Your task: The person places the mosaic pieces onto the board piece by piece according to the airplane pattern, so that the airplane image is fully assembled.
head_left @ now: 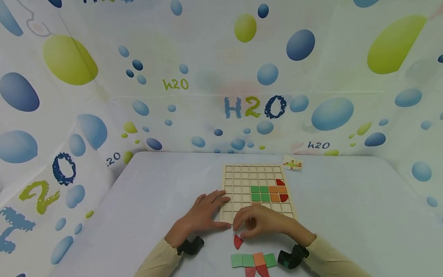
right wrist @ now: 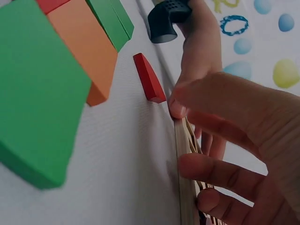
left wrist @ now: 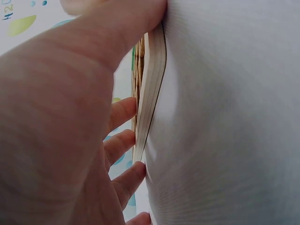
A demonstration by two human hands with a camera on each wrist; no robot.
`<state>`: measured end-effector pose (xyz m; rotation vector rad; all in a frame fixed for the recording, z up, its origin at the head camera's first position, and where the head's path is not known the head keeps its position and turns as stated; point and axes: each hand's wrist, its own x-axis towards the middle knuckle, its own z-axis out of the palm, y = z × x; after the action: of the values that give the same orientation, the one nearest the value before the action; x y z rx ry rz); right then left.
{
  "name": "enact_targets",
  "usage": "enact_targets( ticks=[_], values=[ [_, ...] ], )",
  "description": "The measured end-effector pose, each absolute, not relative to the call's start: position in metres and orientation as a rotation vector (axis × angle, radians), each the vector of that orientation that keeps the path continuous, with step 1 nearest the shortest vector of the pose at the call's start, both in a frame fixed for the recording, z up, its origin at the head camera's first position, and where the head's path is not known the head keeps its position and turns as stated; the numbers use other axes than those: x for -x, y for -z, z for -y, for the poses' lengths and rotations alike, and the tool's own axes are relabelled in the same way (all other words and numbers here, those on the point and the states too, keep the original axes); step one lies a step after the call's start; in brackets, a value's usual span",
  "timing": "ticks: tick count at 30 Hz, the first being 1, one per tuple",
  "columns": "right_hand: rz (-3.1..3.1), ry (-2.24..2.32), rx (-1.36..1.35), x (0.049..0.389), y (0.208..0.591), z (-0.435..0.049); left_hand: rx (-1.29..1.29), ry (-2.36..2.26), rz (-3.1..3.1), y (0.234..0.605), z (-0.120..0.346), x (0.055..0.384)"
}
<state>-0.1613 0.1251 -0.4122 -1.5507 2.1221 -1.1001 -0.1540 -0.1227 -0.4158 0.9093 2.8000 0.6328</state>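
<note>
A wooden grid board (head_left: pixel 238 184) lies flat. Green square tiles (head_left: pixel 260 193), orange square tiles (head_left: pixel 277 193) and two red rounded pieces fill some of its cells. My left hand (head_left: pixel 204 213) rests with spread fingers along the board's left edge, its thumb at the near corner; the left wrist view shows fingertips at the board's side (left wrist: pixel 152 93). Over the near edge, my right hand (head_left: pixel 264 221) has loosely bent fingers with nothing visible between them. Just in front of it, a red quarter-circle piece (head_left: pixel 238 241) lies on the table, seen as a red block (right wrist: pixel 150 79) in the right wrist view.
Nearer the body lies a row of loose green tiles (head_left: pixel 237 260) and an orange tile (head_left: pixel 258 259), with red pieces (head_left: pixel 262 271) below. A small pattern card (head_left: pixel 292 162) sits by the board's far right corner. White cloth covers the table (head_left: pixel 155 181); a printed curtain (head_left: pixel 207 88) hangs behind.
</note>
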Motion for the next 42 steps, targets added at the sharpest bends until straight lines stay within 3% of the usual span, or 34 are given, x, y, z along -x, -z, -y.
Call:
enact_targets(
  ticks=[7, 15, 42],
  values=[
    [-2.097, 0.928, 1.626, 0.157, 0.4076, -0.1243, -0.924, -0.62, -2.812, 0.4147, 0.1226, 0.1534],
    [-2.133, 0.853, 1.53, 0.1557, 0.4077, -0.1243, -0.918, -0.629, -2.814, 0.4175, 0.123, 0.1548],
    [-2.157, 0.933, 1.508, 0.1587, 0.4083, -0.1281, -0.908, -0.628, -2.809, 0.4171, 0.1222, 0.1548]
  ],
)
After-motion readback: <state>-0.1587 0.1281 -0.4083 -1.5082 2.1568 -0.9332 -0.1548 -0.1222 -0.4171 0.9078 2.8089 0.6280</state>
